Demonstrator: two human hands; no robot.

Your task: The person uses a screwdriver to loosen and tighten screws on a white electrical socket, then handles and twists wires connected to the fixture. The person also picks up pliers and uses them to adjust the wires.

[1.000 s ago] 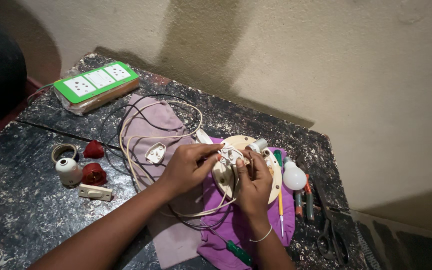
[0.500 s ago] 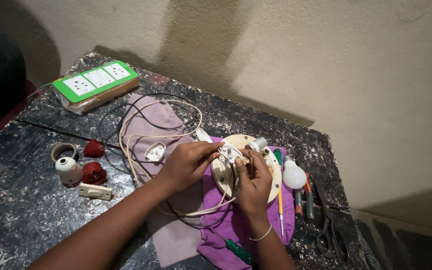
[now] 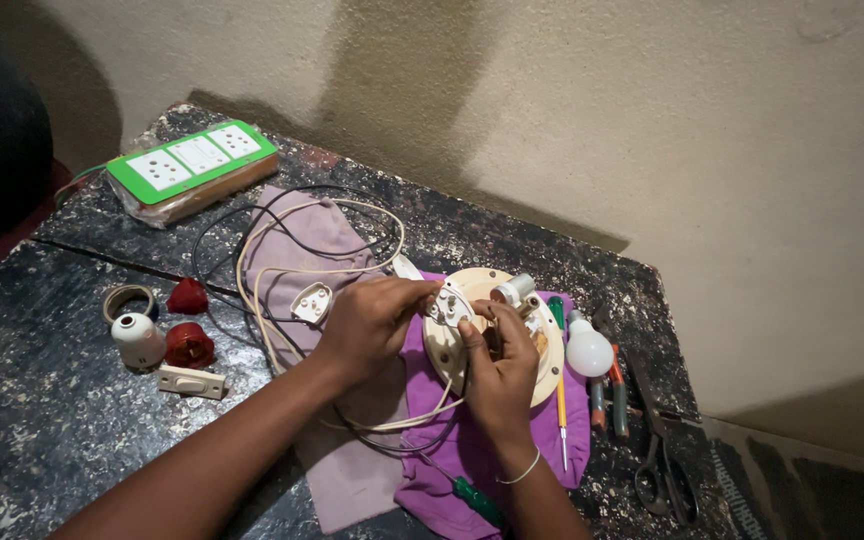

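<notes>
1. Head view: both hands meet over a round cream board [image 3: 542, 365] lying on a purple cloth [image 3: 452, 470] at mid-table.
2. The left hand [image 3: 372, 325] pinches a small white plug [image 3: 449, 305] at the board's left edge — fingers closed on it.
3. The right hand [image 3: 500, 375] rests on the board just beside the plug, fingers curled; what it grips I cannot tell.
4. A white cable [image 3: 282, 275] loops left from the hands, over a second, paler cloth [image 3: 337, 470].
5. Right of the board lie a bulb [image 3: 589, 350], a thin yellow screwdriver [image 3: 561, 420] and — nearer the table's edge — scissors [image 3: 664, 470].
6. Far left sits a green socket strip [image 3: 192, 160]; near left, a white lamp holder [image 3: 137, 338] and two red parts [image 3: 189, 345].
</notes>
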